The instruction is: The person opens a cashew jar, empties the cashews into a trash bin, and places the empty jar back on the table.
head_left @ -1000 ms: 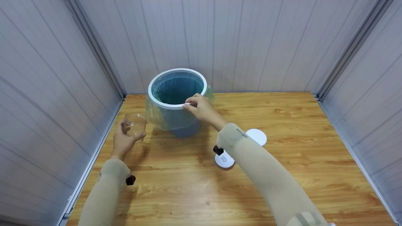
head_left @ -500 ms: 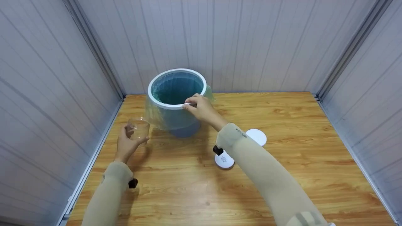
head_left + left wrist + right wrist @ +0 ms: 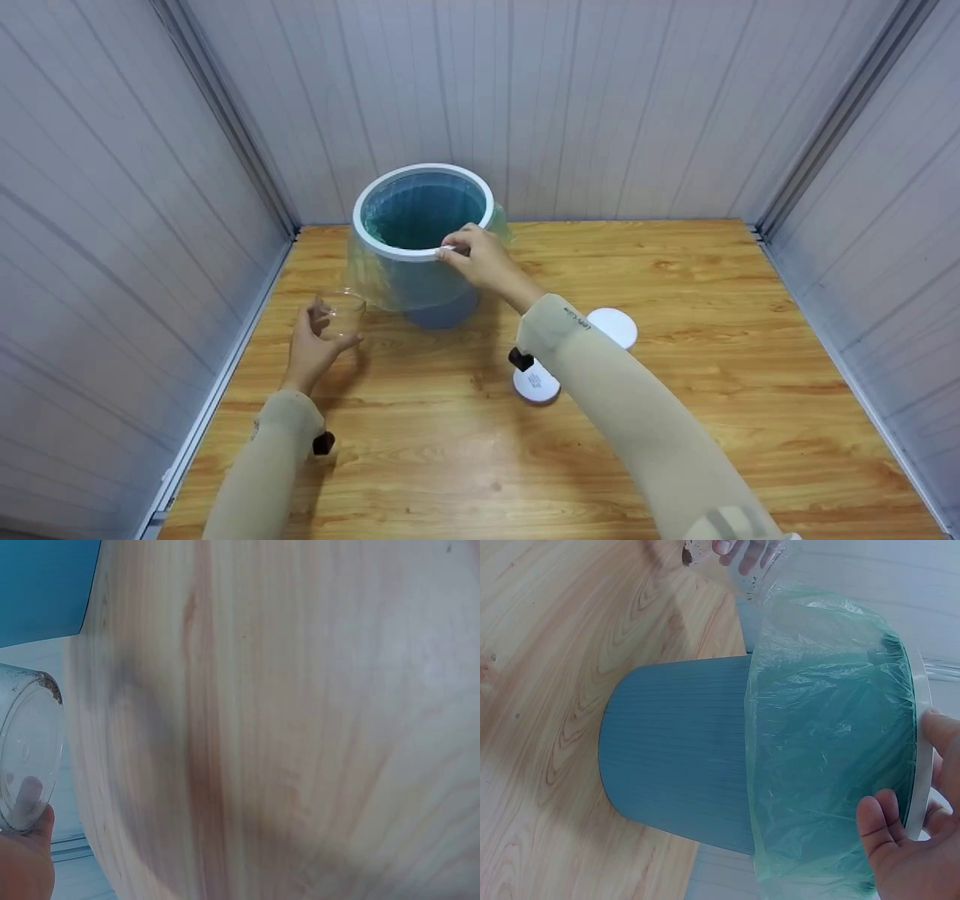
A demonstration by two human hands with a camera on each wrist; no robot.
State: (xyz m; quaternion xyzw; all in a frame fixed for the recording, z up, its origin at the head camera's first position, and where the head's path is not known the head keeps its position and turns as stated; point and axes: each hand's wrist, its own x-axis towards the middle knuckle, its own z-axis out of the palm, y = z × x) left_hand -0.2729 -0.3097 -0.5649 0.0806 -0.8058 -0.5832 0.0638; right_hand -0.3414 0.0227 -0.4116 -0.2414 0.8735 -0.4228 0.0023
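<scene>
My left hand (image 3: 311,352) holds a clear plastic cup (image 3: 345,315) between thumb and fingers, in front of the bin's left side. Dark residue marks the cup (image 3: 30,742) near its base in the left wrist view. A blue trash bin (image 3: 448,313) stands upright toward the back wall, lined with a thin green bag (image 3: 817,727) that hangs over its outside. My right hand (image 3: 487,264) pinches the front right of the bin's white rim ring (image 3: 433,167). Seen from the right wrist, thumb and fingers lie on either side of that rim.
Two white round discs lie under and beside my right forearm: a larger one (image 3: 615,328) and a smaller one (image 3: 535,384) with print on it. Pale panelled walls (image 3: 600,112) enclose the wooden tabletop (image 3: 712,360) at the back and both sides.
My left hand has moved the cup a little to the right and nearer to me, down toward the tabletop. The right hand stays on the bin's rim.
</scene>
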